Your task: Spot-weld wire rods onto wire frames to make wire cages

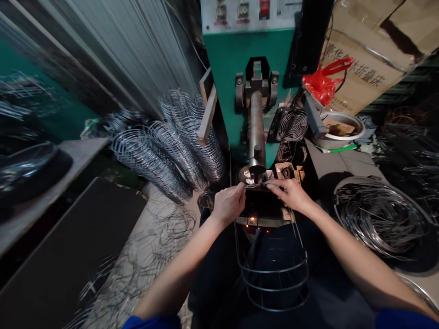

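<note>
Two hands are flanking the tip of the machine's metal arm (257,119), presumably steadying thin wire (265,183) beneath it while keeping fingers clear. The left hand (228,205) is pinching wire, fingers curled closed; the right hand (292,193) is pinching wire, fingertips nearly together. The wire frame (274,290) is extending below both grips.

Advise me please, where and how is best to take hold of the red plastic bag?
I would pinch the handle loop from above with the right hand. It stands out over the bag, whose body looks soft and crumpled, while the grey bar partly blocks the near side.
</note>
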Tool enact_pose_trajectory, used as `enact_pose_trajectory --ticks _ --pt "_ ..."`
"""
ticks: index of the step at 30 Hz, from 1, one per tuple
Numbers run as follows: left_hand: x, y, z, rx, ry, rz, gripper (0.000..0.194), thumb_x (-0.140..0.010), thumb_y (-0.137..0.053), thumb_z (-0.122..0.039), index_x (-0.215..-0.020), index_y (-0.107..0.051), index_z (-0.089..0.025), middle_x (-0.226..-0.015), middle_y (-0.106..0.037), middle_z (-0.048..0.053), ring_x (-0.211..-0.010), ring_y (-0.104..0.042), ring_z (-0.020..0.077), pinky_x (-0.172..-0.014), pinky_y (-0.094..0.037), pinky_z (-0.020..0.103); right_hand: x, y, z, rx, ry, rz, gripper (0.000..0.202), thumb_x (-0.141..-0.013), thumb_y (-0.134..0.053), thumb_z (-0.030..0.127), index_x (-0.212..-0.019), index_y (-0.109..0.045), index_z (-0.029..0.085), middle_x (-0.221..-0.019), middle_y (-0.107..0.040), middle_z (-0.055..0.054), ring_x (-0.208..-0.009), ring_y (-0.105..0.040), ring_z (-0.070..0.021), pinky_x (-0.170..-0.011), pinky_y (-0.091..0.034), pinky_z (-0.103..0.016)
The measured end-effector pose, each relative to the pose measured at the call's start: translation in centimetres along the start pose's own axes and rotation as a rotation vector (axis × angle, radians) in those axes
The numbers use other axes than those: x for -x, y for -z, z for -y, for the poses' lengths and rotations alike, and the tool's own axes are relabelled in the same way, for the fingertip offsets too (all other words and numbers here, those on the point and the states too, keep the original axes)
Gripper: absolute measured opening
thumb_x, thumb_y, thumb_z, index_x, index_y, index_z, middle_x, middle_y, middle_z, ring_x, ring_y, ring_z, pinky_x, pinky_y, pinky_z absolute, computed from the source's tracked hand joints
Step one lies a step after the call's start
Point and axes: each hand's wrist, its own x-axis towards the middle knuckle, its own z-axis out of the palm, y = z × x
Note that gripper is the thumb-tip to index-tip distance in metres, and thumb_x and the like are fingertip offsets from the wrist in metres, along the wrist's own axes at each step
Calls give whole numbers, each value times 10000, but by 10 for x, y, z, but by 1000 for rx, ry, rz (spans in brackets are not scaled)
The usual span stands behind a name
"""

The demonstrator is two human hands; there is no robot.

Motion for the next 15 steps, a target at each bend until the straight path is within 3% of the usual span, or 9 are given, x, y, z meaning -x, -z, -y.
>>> enact_pose_trajectory --ticks 3,7,10,13,15 --pt "1 -3 2 -3 0 -11 214 -972 -393 -300 -917 -589 -234 -838 -721 37 -705 -652 197 -562 -240 296 0 -1 -1 -37 -77 22 398 -965 -513 465 -1064 -755 164 -758 -713 -24 -571 -617 -179 -604 -502 -283" --pt "1 -6 3 14 -11 -21 212 -966 -405 -298 -921 -603 -237 -820 -718 37 -693 -647 199 -560 -246 296 0 -1 -1 -89 -98 31 452 -956 -504 535 -1013 -750 160 -625 -608 2 -552 -563 -158 -553 -458 -252" --pt "0 -7 3 70 -4 -51 237 -970 -397 -297 -904 -614 -227 -783 -701 41 -659 -619 188 -560 -253 289 9 0 0 -199 -219 97 475 -909 -561 594 -991 -721 154 -570 -538 22 -476 -512 -135 -452 -409 -225" --pt "5 -10 9 298 -9 -81 256 -964 -436 -337 -867 -634 -207 -730 -662 32 -627 -575 158 -572 -291 271 34 3 5 -332 -308 139 488 -861 -619 612 -962 -690 139 -593 -545 19 -445 -489 -124 -399 -393 -222" --pt "18 -17 17 624 21 -93 242 -924 -535 -412 -943 -654 -202 -733 -645 18 -642 -564 139 -594 -344 250 56 8 14 -325 -277 52 471 -870 -621 588 -987 -701 138 -641 -591 0 -458 -503 -127 -412 -415 -235"
